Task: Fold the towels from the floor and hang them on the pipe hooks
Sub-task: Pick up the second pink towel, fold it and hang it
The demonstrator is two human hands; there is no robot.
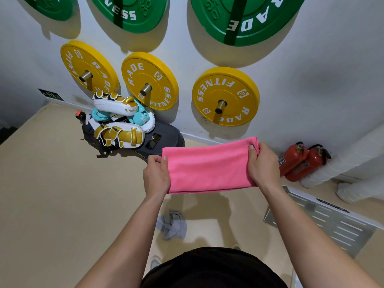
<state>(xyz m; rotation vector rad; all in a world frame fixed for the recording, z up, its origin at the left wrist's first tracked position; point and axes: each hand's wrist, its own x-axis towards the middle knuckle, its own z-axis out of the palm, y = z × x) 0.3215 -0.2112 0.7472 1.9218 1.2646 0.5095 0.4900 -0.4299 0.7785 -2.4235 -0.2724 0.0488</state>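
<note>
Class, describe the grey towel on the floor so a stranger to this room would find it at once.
Start at the white wall hung with yellow weight plates, then drop to the beige floor. The grey towel lies there, below the pink towel gripped by the left hand and right hand. It alone is crumpled, grey and unheld.

Yellow plates (225, 96) on wall pegs, gold-white pads (117, 135) on dark bag (168, 132), red extinguishers (294, 160)

Past the fingers (164, 163) of the left hand (156, 177), three yellow weight plates (225, 96) on the wall read "RADE FITNESS" in white. Green plates (245, 15) farther beyond show "RADE", "NESS" and "10 KG". Up-left of those fingers, a white-and-gold pad (116, 104) reads "GINGP", its ending unclear.
</note>
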